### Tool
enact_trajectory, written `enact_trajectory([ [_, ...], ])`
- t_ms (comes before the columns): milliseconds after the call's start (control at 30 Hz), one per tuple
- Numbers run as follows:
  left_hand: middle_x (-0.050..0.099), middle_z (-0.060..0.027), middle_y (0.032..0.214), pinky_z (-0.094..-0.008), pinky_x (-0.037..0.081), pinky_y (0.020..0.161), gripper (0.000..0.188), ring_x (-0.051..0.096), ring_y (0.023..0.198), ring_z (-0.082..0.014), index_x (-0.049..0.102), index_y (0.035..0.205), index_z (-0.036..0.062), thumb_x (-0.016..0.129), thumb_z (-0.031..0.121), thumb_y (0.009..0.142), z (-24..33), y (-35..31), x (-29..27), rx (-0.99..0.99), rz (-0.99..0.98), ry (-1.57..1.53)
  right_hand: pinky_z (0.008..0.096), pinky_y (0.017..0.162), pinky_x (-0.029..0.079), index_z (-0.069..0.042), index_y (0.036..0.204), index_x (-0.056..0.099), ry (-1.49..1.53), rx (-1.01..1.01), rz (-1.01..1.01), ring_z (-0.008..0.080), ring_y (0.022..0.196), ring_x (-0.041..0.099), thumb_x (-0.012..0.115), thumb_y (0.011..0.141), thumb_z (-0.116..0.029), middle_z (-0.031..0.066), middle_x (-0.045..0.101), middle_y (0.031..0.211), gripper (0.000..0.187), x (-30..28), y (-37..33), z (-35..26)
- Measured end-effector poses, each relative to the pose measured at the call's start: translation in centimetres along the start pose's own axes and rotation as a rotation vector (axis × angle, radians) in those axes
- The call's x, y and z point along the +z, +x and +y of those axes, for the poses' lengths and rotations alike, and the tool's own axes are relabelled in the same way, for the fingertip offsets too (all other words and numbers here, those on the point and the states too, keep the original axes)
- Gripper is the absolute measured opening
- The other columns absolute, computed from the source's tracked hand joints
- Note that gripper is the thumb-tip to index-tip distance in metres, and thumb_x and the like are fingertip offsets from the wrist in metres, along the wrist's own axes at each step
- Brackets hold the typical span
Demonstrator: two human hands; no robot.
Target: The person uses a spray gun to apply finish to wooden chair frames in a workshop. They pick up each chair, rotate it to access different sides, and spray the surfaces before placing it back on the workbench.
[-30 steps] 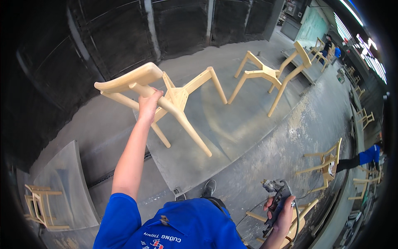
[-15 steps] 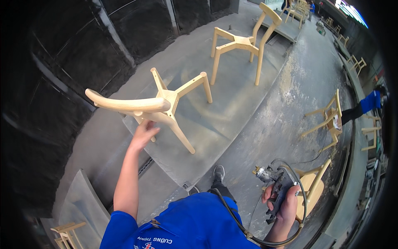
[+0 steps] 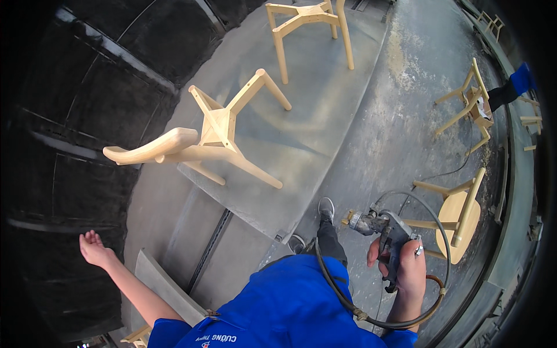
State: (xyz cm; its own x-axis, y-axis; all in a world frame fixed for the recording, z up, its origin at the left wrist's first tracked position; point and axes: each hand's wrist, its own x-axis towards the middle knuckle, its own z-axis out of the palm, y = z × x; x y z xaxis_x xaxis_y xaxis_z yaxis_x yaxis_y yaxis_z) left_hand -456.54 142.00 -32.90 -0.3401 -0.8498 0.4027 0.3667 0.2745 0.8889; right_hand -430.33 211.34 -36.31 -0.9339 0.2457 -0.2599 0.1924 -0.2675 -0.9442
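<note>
My right hand point(image 3: 411, 269) grips a dark spray gun point(image 3: 396, 233), its brass-coloured nozzle facing left. A hose point(image 3: 339, 297) loops from the gun around to my side. Out to the left, my left hand point(image 3: 96, 249) is raised with its fingers apart and holds nothing. A pale wooden chair frame point(image 3: 217, 126) without a seat pad stands on the grey platform point(image 3: 255, 209) in front of me, its curved backrest toward the left. My left hand is clear of it, nearer to me than the backrest.
Another chair frame point(image 3: 310, 13) stands farther along the platform. A chair with a wooden seat point(image 3: 455, 223) is on the floor to my right, and beyond it another chair point(image 3: 478, 110) stands near a person in blue point(image 3: 522, 80). Dark panels point(image 3: 75, 191) line the left side. A slotted track point(image 3: 210, 249) crosses the floor.
My left hand has let go of the chair frame and swung back to the left. The chair has turned on the platform. My right hand still grips the spray gun.
</note>
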Motion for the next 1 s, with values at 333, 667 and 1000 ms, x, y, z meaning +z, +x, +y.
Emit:
enact_trajectory([
  [333, 0.070, -0.0095, 0.107, -0.0302, 0.054, 0.088, 0.034, 0.069, 0.101, -0.0203, 0.062, 0.129, -0.0015, 0.059, 0.022, 0.105, 8.5, -4.0, 7.7, 0.131, -0.586, 0.059, 0.0221, 0.046, 0.040, 0.003, 0.127, 0.060, -0.027, -0.021, -0.005, 0.0130, 0.064, 0.063, 0.047, 0.093, -0.078, 0.0109, 0.069, 0.079, 0.089, -0.1, 1.9, 0.1],
  [667, 0.055, -0.0137, 0.148, -0.0386, 0.034, 0.117, 0.053, 0.048, 0.140, -0.0230, 0.050, 0.148, 0.0008, 0.056, 0.032, 0.106, 7.9, -10.4, 15.9, 0.406, -1.268, 0.562, 0.0221, 0.043, 0.039, 0.001, 0.089, 0.060, -0.032, -0.010, 0.032, 0.0140, 0.062, 0.064, 0.041, 0.097, -0.077, 0.0109, 0.066, 0.075, 0.080, -0.1, 2.9, 1.8],
  [1000, 0.034, -0.0193, 0.163, -0.0471, 0.019, 0.125, 0.073, 0.023, 0.155, -0.0351, 0.044, 0.155, 0.0115, 0.063, 0.052, 0.097, 3.1, -9.6, 18.1, 0.494, -1.503, 0.806, 0.0235, 0.049, 0.041, -0.007, 0.101, 0.062, -0.135, 0.266, 0.128, 0.0114, 0.070, 0.064, 0.048, 0.105, -0.058, 0.0042, 0.068, 0.079, 0.054, -1.5, 5.2, 7.5],
])
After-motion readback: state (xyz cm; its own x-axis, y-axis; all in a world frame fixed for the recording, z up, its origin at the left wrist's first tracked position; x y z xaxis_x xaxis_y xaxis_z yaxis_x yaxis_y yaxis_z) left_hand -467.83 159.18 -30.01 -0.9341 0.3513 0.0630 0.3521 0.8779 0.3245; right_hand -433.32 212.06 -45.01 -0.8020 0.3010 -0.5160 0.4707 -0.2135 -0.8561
